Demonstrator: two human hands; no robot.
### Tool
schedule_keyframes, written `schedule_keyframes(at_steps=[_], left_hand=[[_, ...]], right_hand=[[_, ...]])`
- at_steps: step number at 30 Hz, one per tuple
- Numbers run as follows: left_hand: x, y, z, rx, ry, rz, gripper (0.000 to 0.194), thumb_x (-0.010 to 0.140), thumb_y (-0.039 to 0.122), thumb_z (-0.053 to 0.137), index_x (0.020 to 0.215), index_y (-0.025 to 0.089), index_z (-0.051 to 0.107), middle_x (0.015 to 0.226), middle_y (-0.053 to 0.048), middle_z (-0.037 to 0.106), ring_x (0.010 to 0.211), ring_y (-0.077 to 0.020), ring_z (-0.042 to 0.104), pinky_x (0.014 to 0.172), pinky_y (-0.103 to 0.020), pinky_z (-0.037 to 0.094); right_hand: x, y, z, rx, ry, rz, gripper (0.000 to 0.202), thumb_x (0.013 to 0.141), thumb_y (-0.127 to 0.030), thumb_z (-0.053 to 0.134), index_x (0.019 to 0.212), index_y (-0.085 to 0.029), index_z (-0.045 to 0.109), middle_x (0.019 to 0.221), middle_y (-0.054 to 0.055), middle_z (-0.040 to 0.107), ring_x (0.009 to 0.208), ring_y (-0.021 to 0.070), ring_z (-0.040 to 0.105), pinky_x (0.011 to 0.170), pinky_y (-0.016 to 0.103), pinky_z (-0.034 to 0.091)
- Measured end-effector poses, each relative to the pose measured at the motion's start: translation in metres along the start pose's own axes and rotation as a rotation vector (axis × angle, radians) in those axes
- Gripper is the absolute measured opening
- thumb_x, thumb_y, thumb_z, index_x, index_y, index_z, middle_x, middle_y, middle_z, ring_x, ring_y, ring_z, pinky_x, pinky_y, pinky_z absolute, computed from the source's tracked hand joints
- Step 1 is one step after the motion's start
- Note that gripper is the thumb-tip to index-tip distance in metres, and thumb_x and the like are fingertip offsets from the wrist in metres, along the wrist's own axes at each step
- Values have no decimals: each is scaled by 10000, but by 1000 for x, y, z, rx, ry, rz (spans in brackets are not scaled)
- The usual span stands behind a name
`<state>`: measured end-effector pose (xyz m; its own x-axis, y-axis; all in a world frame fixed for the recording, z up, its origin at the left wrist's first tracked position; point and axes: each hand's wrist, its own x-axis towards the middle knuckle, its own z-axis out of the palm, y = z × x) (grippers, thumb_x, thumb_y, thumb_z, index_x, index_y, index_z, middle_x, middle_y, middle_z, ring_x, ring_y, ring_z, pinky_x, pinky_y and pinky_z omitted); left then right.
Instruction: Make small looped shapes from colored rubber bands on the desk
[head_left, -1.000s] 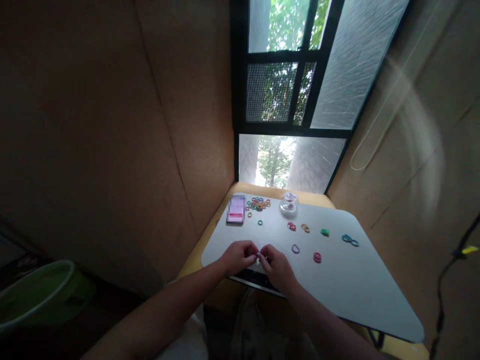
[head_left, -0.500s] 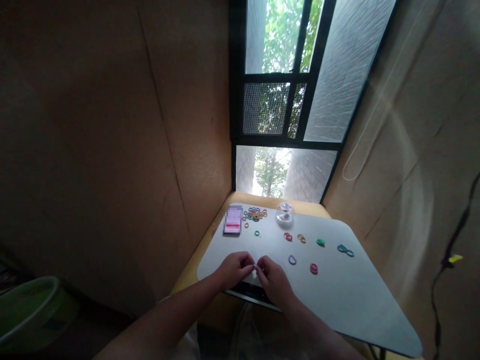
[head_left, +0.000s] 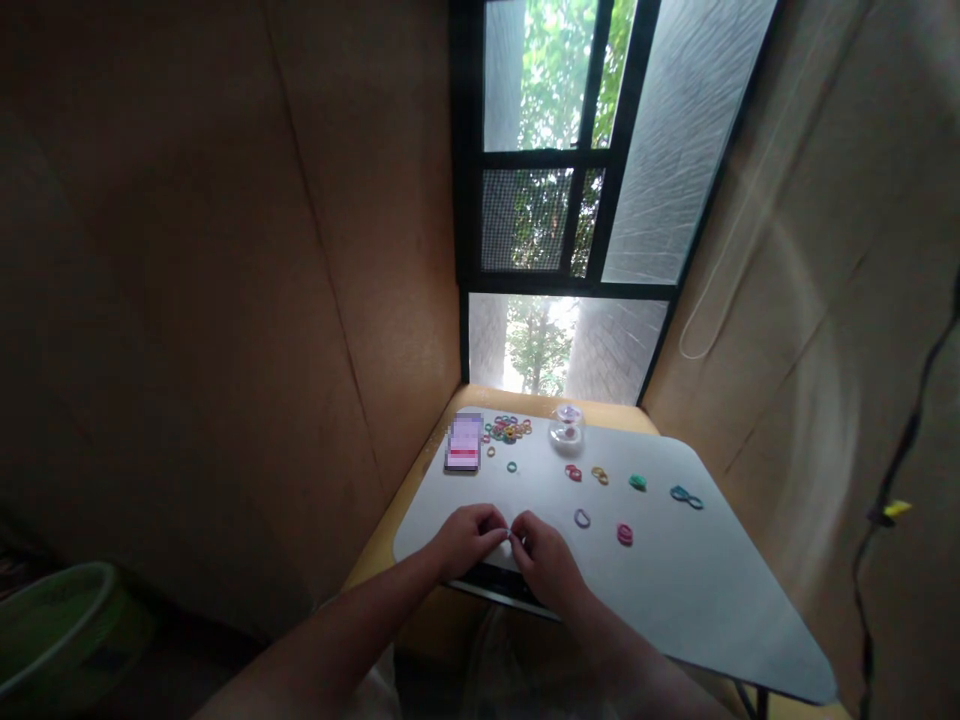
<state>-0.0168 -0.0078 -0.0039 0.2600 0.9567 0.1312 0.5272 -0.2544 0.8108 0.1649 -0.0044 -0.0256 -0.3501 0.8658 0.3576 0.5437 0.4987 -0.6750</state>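
Note:
My left hand (head_left: 471,537) and my right hand (head_left: 541,555) meet over the front edge of the white table (head_left: 675,590). Both are closed, fingertips pinched round something small and pale that I cannot make out. To their right lie a purple ring (head_left: 582,518) and a pink pair of rings (head_left: 625,534). Behind these, in a row, are red rings (head_left: 573,473), yellow rings (head_left: 600,476), a green bunch (head_left: 637,482) and blue rings (head_left: 686,497). A single green ring (head_left: 511,467) lies beyond my hands.
A phone (head_left: 463,443) with a lit screen lies at the table's back left, beside a pile of coloured rings (head_left: 510,430). A clear container (head_left: 567,430) stands at the back. A green basket (head_left: 60,625) is at lower left; a black cable (head_left: 892,480) hangs at right.
The view has shifted slightly. My hands stay pinched together in nearly the same place, and the rings on the table lie as before.

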Motion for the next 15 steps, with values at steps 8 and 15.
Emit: schedule_keyframes(at_steps=[8, 15], left_hand=[[-1, -1, -1, 3, -4, 6, 215, 826, 335, 588, 836, 152, 701, 739, -3, 658, 702, -137, 554, 644, -227, 400], [-2, 1, -3, 2, -15, -16, 227, 818, 349, 586, 813, 146, 686, 685, 8, 616, 648, -125, 508, 608, -224, 381]], right_hand=[[0, -1, -1, 7, 2, 0, 88, 863, -248, 499, 797, -213, 545, 672, -18, 583, 608, 141, 519, 586, 238, 365], [0, 0, -1, -1, 3, -2, 85, 862, -249, 491, 812, -214, 549, 672, -20, 578, 614, 143, 521, 588, 241, 362]])
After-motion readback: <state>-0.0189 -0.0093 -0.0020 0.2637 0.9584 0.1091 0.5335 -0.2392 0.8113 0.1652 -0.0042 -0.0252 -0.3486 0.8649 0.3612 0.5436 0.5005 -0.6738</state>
